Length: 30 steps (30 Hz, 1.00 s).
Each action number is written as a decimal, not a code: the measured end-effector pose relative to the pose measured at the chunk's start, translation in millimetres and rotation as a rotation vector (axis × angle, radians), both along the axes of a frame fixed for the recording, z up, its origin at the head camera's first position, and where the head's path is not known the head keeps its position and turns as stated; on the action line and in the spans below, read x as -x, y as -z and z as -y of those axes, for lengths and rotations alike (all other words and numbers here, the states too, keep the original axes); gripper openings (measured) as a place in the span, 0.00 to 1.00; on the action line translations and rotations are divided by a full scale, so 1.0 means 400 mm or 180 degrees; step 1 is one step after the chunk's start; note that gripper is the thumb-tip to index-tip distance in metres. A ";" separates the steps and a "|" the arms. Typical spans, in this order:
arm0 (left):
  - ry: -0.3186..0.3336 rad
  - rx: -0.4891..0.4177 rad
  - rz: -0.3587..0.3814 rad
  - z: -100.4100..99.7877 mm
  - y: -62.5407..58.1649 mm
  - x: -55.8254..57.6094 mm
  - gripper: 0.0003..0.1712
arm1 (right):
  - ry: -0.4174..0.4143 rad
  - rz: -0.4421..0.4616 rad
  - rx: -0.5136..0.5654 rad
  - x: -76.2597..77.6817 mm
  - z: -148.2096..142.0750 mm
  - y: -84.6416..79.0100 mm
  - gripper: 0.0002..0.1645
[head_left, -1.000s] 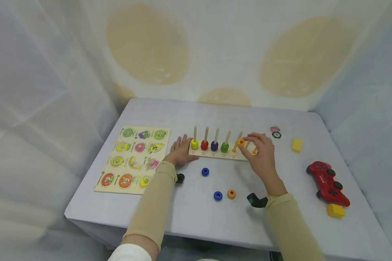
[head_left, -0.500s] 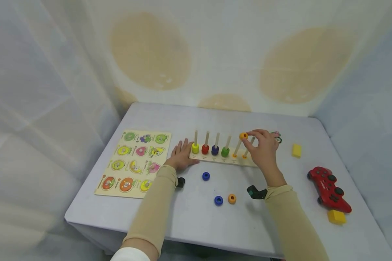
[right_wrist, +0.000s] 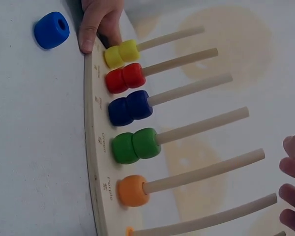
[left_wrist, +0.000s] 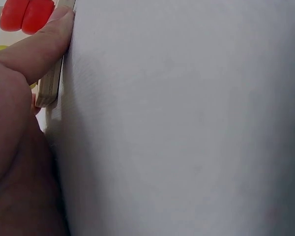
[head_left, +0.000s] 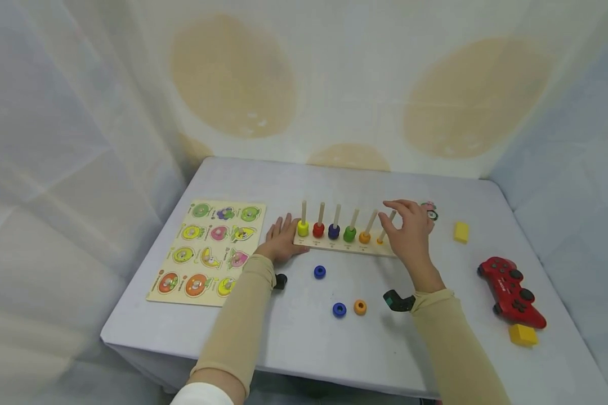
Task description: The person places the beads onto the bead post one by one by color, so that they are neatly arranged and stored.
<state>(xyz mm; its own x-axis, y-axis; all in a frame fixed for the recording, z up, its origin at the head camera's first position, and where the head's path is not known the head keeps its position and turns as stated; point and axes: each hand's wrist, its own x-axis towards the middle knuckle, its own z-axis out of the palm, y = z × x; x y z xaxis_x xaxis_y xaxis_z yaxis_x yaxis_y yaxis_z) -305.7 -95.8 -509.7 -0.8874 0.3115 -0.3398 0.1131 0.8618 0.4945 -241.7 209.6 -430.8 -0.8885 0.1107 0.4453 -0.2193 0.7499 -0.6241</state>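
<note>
Orange bead [right_wrist: 133,191] now down on peg [right_wrist: 206,170]

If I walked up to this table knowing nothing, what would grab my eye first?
Most likely the wooden peg board mid-table, with its row of bright beads between the left hand at one end and the right hand by the other. Next, perhaps, the red game controller toward the table's right edge, and the colorful fruit puzzle on the left.
</note>
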 end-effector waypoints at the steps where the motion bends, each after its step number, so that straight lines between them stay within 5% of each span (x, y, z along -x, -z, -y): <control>1: -0.0009 0.0009 0.0009 -0.001 0.001 0.001 0.55 | -0.0037 -0.0068 0.0007 -0.008 0.001 -0.001 0.18; 6: -0.0020 0.0039 0.0003 -0.008 -0.001 0.001 0.53 | -0.0425 -0.0215 -0.0081 -0.070 0.011 0.009 0.14; 16: -0.0055 0.0075 0.0014 -0.005 0.010 0.011 0.54 | -0.1131 0.0931 -0.0688 -0.229 -0.008 0.189 0.29; 22: -0.0070 0.0037 0.0011 -0.001 0.013 0.019 0.55 | -0.1125 0.0985 -0.0662 -0.280 -0.010 0.245 0.22; 30: -0.0085 0.0068 -0.0023 -0.010 0.012 0.011 0.54 | -0.1056 0.0960 -0.0624 -0.285 -0.004 0.246 0.20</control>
